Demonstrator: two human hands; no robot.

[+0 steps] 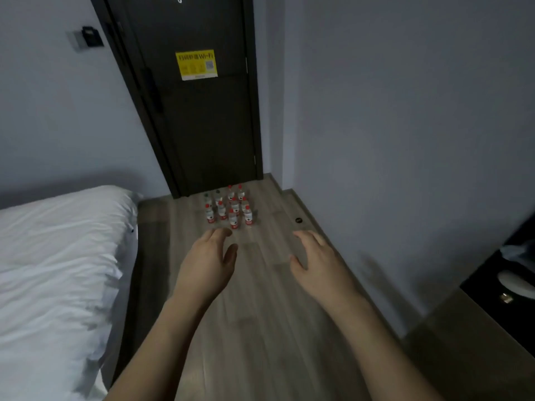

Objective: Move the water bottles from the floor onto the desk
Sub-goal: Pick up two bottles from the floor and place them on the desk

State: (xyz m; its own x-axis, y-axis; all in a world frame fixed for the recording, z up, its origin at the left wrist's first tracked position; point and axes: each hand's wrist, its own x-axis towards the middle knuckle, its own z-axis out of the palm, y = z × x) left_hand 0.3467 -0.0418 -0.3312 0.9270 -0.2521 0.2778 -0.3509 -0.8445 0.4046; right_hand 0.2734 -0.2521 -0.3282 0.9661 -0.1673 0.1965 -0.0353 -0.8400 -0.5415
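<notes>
Dark door (208,117) with yellow Wi-Fi notice (196,64), water bottles (228,208) on floor (260,328), left hand (207,263) and right hand (317,260) spread, empty

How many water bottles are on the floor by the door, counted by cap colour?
Red-capped bottles: 8
Dark-capped bottles: 2
Total: 10 bottles, all standing upright in a cluster on the floor in front of the door. The picture is blurry, so the back row is less certain.
</notes>
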